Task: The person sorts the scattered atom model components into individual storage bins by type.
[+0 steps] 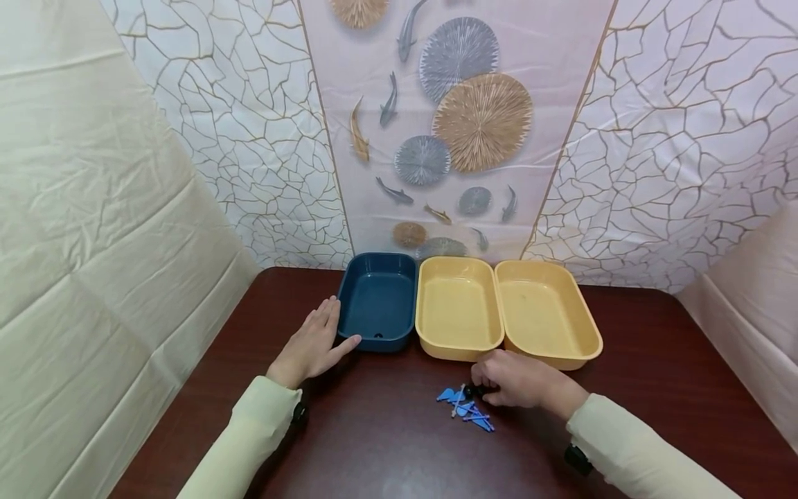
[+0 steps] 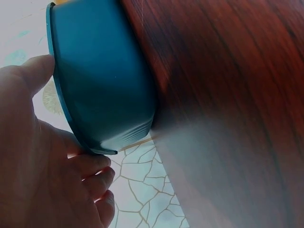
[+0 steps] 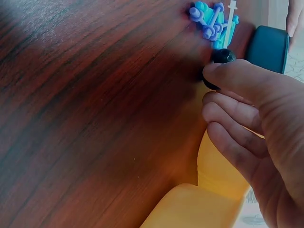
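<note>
My left hand (image 1: 312, 343) rests at the near left corner of a dark blue bin (image 1: 379, 256), fingers extended along its side and thumb on the near rim. A small black piece (image 1: 378, 336) lies inside that bin. With thumb and forefinger, my right hand (image 1: 517, 380) pinches a small black rounded piece (image 3: 210, 86) close over the table; the fingers partly cover it. Another black ball (image 3: 223, 56) shows right beside the fingertips. Left of that hand lies a little heap of blue and purple plastic pieces (image 1: 464, 409), with a white stick (image 3: 230, 21) among them.
Two yellow bins, a middle one (image 1: 460, 353) and a right one (image 1: 592, 350), stand beside the blue bin along the back of the dark wooden table (image 1: 386, 443). Behind them hangs a patterned cloth (image 1: 374, 208). Pale fabric (image 1: 112, 277) closes off the left side.
</note>
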